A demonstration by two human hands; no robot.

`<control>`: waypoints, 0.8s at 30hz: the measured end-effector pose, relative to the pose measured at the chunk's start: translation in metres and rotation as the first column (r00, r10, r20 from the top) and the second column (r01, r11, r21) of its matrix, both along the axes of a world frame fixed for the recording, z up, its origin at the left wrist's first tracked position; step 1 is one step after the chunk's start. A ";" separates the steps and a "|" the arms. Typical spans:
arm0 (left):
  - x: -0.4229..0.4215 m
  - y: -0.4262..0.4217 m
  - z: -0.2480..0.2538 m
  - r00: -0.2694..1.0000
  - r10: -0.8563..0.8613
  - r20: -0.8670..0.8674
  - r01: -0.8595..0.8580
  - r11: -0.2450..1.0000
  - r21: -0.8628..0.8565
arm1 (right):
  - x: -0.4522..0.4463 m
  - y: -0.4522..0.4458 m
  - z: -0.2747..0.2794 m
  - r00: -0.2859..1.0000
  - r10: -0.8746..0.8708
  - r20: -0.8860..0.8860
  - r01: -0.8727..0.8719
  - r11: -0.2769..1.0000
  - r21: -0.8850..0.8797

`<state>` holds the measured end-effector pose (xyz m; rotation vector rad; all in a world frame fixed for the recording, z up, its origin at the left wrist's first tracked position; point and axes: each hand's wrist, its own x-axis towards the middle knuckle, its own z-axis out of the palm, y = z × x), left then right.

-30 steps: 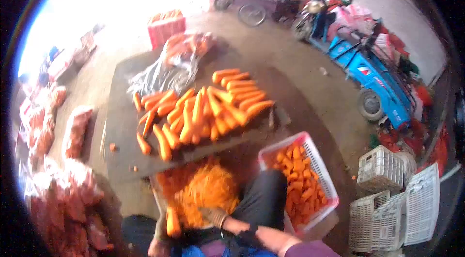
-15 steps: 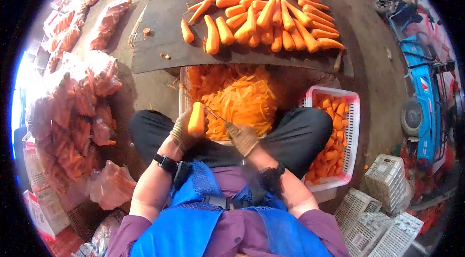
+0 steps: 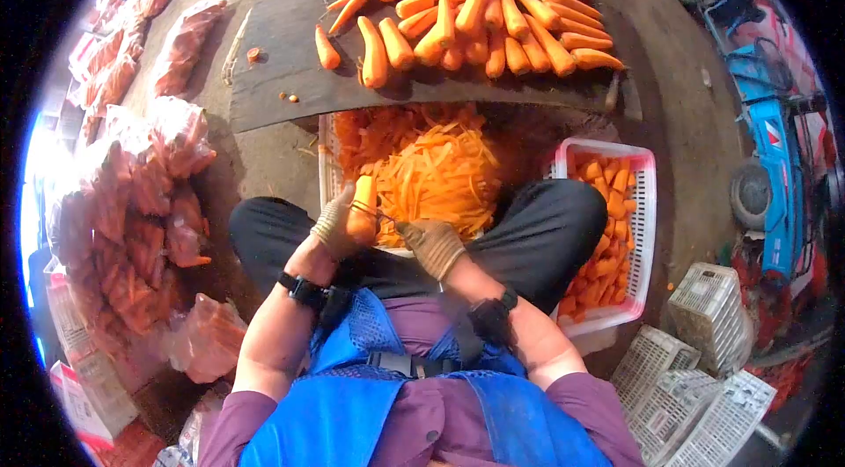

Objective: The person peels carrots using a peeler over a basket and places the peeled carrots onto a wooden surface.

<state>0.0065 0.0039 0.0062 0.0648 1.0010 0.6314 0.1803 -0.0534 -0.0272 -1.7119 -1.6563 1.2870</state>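
My left hand (image 3: 334, 227), in a tan glove, is wrapped round a thick orange carrot (image 3: 363, 196) held upright in front of my lap. My right hand (image 3: 435, 247), gloved too, grips a thin metal peeler (image 3: 387, 218), whose head lies against the carrot's right side; the handle is mostly hidden in the fingers. Just beyond both hands, a heap of orange peel strips (image 3: 440, 175) fills a light crate (image 3: 326, 150) between my legs.
Whole carrots (image 3: 475, 22) lie on a dark board (image 3: 282, 53) ahead. To my right stands a white and pink crate (image 3: 650, 229) of cut carrot pieces (image 3: 603, 247). Bagged carrots (image 3: 123, 238) are piled at left; grey crates (image 3: 660, 388) and a blue vehicle (image 3: 764, 141) are at right.
The peeler has moved down along the carrot, and my right hand has come closer to my left. The carrot is turned slightly. The whole view has shifted a little.
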 end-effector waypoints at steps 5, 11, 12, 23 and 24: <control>-0.011 -0.031 0.039 0.973 -0.232 0.003 0.232 0.973 -0.013 | 0.007 0.008 -0.025 0.981 -0.109 0.162 0.127 0.987 -0.101; -0.050 -0.027 0.039 0.994 -0.104 -0.029 0.106 0.992 0.067 | 0.007 0.007 -0.015 0.992 -0.107 0.070 0.117 0.981 -0.156; -0.054 -0.020 0.041 0.996 -0.074 -0.053 0.079 0.991 0.107 | 0.007 0.007 -0.012 0.992 -0.110 0.060 0.118 0.980 -0.161; -0.109 0.142 0.016 0.740 -0.006 -0.672 0.347 0.860 0.374 | 0.010 0.008 -0.029 0.941 0.177 0.289 -0.211 0.973 0.090; -0.108 0.160 0.016 0.731 0.027 -0.682 0.332 0.859 0.390 | 0.011 0.009 -0.022 0.976 0.102 0.192 -0.115 0.992 0.055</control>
